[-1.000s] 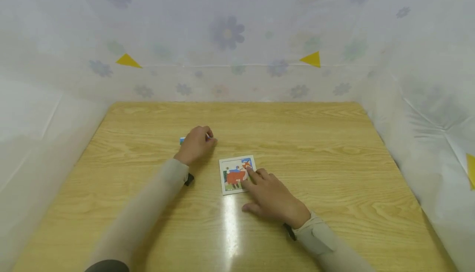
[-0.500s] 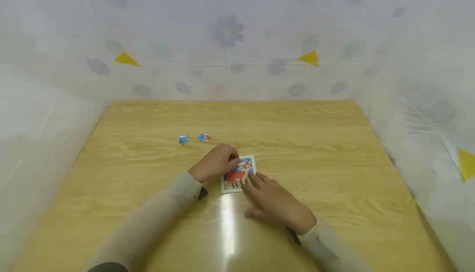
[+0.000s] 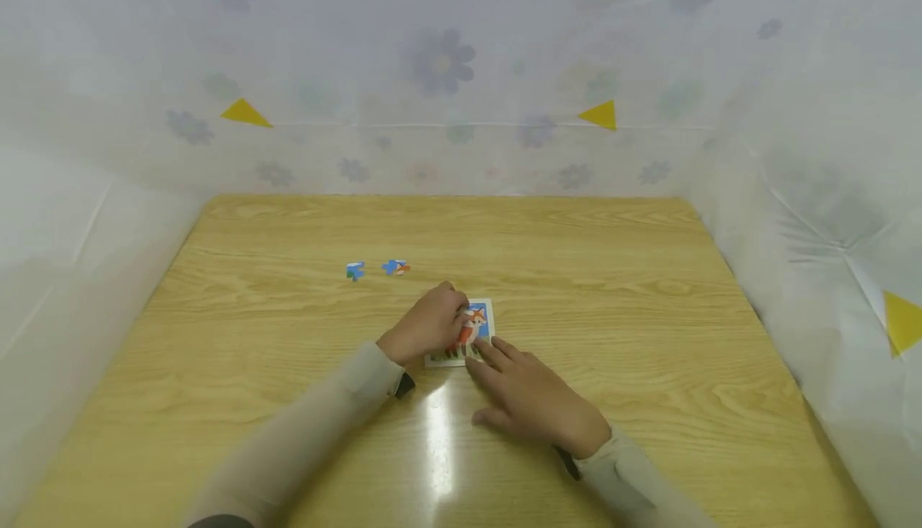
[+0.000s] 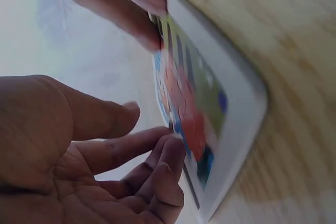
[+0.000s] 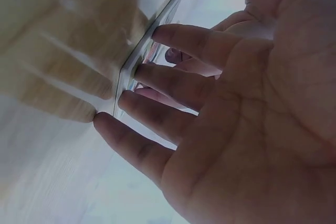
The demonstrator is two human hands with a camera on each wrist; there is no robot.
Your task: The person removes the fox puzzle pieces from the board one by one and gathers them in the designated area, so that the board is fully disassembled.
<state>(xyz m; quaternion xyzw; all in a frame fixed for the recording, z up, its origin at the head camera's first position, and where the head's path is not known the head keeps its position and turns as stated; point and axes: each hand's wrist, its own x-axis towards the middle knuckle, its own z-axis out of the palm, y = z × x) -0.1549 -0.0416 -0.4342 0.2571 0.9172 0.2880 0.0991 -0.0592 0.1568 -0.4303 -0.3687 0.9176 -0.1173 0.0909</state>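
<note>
A small white-framed jigsaw puzzle (image 3: 471,336) with a red fox picture lies flat on the table in front of me. My left hand (image 3: 430,324) is over its left half and hides that part. In the left wrist view, the left fingertips (image 4: 172,148) press on the picture, while the thumb stands apart from them. Spread over the lower right of the puzzle, my right hand (image 3: 540,400) has nearly straight fingers. In the right wrist view, several of its fingertips rest on the white frame (image 5: 126,72), and the little finger touches the table.
Two loose blue jigsaw pieces, a left piece (image 3: 355,270) and a right piece (image 3: 396,267), lie beyond the left hand on the wooden table (image 3: 576,272). A pale flowered sheet (image 3: 446,144) with yellow triangles encloses the back and sides.
My left hand has moved from the loose pieces, right and nearer, onto the puzzle, uncovering the two pieces. Over the last half second it shifted slightly right. The right hand barely moved.
</note>
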